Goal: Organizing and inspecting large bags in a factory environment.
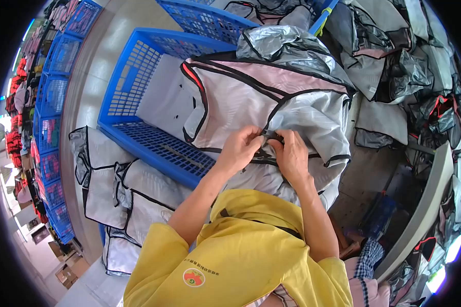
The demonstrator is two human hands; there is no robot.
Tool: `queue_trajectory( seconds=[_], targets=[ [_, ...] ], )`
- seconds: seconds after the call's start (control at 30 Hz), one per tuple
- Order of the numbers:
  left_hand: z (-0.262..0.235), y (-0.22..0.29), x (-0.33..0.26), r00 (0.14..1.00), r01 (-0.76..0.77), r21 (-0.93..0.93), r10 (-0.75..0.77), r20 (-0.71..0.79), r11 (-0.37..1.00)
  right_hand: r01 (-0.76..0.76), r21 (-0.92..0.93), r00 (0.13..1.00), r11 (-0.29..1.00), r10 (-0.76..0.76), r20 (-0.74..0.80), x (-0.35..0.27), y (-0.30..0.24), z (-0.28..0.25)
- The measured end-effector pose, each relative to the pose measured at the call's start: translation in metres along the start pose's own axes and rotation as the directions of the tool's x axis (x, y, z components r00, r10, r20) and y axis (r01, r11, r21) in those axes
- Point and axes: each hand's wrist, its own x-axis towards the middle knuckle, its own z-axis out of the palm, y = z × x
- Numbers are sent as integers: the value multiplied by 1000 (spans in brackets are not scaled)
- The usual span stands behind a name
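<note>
A large silver-grey sewn fabric piece with black edge binding and a pale pink panel lies spread in front of me, partly over a blue plastic basket. My left hand pinches its black binding where the seams meet near the middle. Close beside it, my right hand grips the same binding between thumb and fingers. The fingertips of both hands nearly touch, and a short stretch of dark trim shows between them. What exactly lies under the fingertips is hidden. Crumpled shiny silver cloth bunches at the piece's far edge.
The blue basket has a white sheet inside. More silver-grey pieces are stacked at the left, and others heap up at the right. A pale curved edge and a person's checked sleeve are at lower right.
</note>
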Motion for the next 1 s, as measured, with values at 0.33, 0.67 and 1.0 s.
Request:
queue_trajectory(
  seconds=[0.33, 0.67, 1.0],
  targets=[
    [3, 5, -2, 999, -10, 138, 14, -34, 990, 7, 23, 1000, 1000, -6, -19, -1, 3, 0],
    [33, -10, -7, 773, -415, 707, 631, -58, 573, -203, 76, 975, 976, 209, -77, -4, 2, -24],
    [38, -18, -12, 801, -366, 863, 589, 102, 349, -71, -238, 997, 969, 73, 0, 14, 2, -27]
  ],
)
